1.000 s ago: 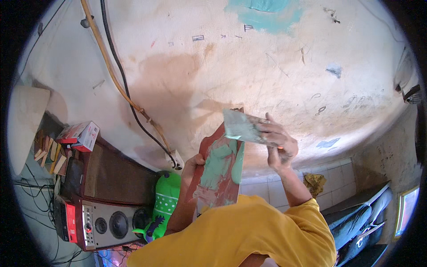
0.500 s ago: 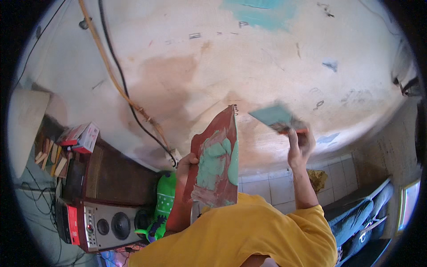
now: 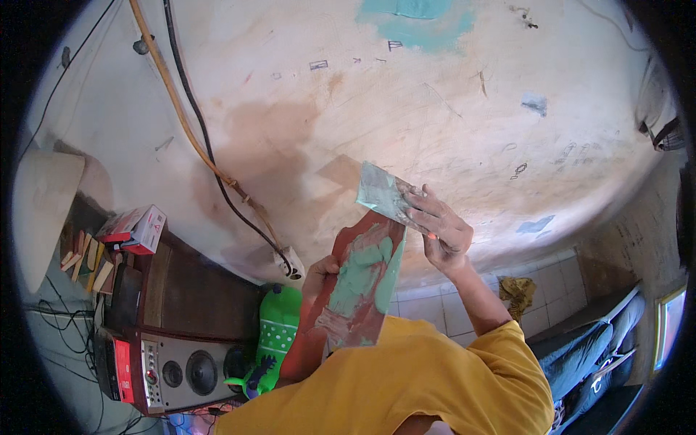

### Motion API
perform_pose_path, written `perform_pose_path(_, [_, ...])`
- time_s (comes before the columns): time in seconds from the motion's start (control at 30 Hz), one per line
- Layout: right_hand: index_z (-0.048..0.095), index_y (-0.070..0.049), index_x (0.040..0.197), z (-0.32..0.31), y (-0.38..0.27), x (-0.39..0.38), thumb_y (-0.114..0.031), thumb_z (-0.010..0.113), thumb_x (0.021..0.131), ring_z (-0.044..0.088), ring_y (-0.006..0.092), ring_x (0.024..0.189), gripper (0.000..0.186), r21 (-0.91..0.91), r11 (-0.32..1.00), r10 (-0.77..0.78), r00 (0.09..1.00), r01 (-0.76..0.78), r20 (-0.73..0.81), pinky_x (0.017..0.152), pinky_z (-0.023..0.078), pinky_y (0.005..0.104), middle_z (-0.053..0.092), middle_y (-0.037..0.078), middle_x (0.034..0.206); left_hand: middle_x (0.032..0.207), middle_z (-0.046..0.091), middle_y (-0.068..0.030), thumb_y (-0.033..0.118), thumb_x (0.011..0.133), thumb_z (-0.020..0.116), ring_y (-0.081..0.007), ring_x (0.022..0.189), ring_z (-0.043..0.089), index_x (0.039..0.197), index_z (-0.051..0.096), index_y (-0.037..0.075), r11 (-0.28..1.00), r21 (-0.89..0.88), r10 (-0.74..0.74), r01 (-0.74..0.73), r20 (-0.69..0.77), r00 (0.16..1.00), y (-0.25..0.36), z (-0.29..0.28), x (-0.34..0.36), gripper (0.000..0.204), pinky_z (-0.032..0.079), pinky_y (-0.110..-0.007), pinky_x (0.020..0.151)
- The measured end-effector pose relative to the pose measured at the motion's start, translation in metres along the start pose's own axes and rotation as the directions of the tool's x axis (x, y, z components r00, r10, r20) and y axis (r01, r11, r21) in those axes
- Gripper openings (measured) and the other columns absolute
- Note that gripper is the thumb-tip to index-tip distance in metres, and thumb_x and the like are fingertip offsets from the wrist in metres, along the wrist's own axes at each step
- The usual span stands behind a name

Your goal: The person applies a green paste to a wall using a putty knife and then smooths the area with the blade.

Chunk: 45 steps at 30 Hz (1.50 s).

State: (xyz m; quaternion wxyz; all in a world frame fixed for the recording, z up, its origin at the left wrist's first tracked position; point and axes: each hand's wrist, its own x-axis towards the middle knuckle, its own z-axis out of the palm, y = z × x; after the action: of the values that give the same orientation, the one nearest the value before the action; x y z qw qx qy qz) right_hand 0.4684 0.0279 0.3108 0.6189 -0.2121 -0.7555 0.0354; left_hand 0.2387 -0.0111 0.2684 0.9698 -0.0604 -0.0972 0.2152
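Observation:
My left hand (image 3: 321, 274) grips a reddish-brown board (image 3: 333, 296) by its left edge. Wet green putty (image 3: 365, 262) is smeared over the board's face, with a thick ridge along the right edge. In my right hand (image 3: 441, 223) is a flat putty knife (image 3: 380, 191), its wide blade coated with green putty. The fingers lie along the back of the blade, and a bit of orange handle shows under them. The blade is at the board's top end; whether the two touch I cannot tell. A turquoise patch (image 3: 417, 9) marks the wall (image 3: 406, 109) above.
A cable (image 3: 194, 109) and a tan pipe (image 3: 168, 80) run down the wall to a socket (image 3: 291, 267). At left are a speaker (image 3: 199, 371), a green toy (image 3: 278, 326), a box (image 3: 134, 229) and several books (image 3: 87, 259). Dark clothes (image 3: 587, 355) lie at right; a yellowish cloth (image 3: 516, 293) is on the tiles.
My right hand has swung left with the putty knife, bringing the blade from beside the board to its top end. The board has tilted and shifted slightly right and down.

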Motion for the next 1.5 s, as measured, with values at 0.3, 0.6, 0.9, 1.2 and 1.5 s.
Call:
perform_pose_path(0.3, [0.062, 0.000, 0.090, -0.019, -0.003, -0.049, -0.012, 0.048, 0.089, 0.061, 0.0304, 0.094, 0.018, -0.062, 0.996, 0.068, 0.998, -0.067, 0.014, 0.092, 0.042, 0.0466, 0.064, 0.017, 0.095, 0.065, 0.058, -0.0142, 0.014, 0.075, 0.045, -0.0163, 0.038, 0.049, 0.102, 0.052, -0.008, 0.883, 0.067, 0.468, -0.464, -0.157, 0.869, -0.014, 0.020, -0.004, 0.036, 0.041, -0.030, 0.033])
perform_pose_path(0.6, [0.060, 0.001, 0.091, -0.013, -0.016, -0.004, -0.005, 0.049, 0.088, 0.061, 0.0316, 0.094, 0.013, 0.010, 0.998, 0.057, 0.976, -0.056, -0.212, 0.091, 0.043, 0.0480, 0.063, 0.019, 0.097, 0.110, 0.055, -0.0275, 0.008, 0.071, 0.044, -0.0380, 0.099, 0.056, 0.114, 0.046, -0.009, 0.978, 0.099, 0.169, -0.182, 0.123, 0.978, 0.006, -0.007, 0.000, 0.047, 0.043, -0.051, 0.091])
perform_pose_path(0.9, [0.063, 0.002, 0.095, -0.001, -0.006, -0.042, -0.012, 0.052, 0.086, 0.059, 0.0345, 0.099, 0.019, -0.067, 0.998, 0.006, 1.000, -0.008, -0.029, 0.093, 0.041, 0.0456, 0.060, 0.023, 0.102, 0.074, 0.056, -0.0152, 0.006, 0.077, 0.041, -0.0144, 0.041, 0.045, 0.123, 0.039, 0.000, 0.846, 0.223, 0.533, -0.484, -0.310, 0.787, -0.014, 0.027, 0.008, 0.046, 0.041, -0.029, 0.033])
perform_pose_path(1.2, [0.058, 0.001, 0.090, -0.024, -0.020, -0.017, -0.016, 0.052, 0.088, 0.060, 0.0182, 0.069, 0.018, 0.500, 0.660, 0.715, 0.673, -0.560, -0.190, 0.063, 0.050, 0.0329, 0.060, 0.012, 0.075, 0.100, 0.058, -0.0228, 0.008, 0.071, 0.045, -0.0310, 0.067, 0.058, 0.118, 0.045, -0.003, 0.954, 0.155, 0.254, -0.258, 0.040, 0.966, 0.016, -0.006, -0.026, 0.048, 0.048, -0.041, 0.058])
perform_pose_path(1.5, [0.057, -0.005, 0.087, -0.006, -0.023, 0.010, -0.027, 0.055, 0.087, 0.048, 0.0046, 0.044, 0.023, 0.630, -0.080, 0.684, 0.418, -0.772, 0.599, 0.034, 0.037, 0.0181, 0.053, -0.001, 0.058, 0.103, 0.059, -0.0234, 0.011, 0.065, 0.045, -0.0354, 0.088, 0.061, 0.111, 0.051, -0.006, 0.916, 0.286, 0.329, -0.282, -0.132, 0.935, 0.016, -0.023, -0.029, 0.049, 0.049, -0.046, 0.082])
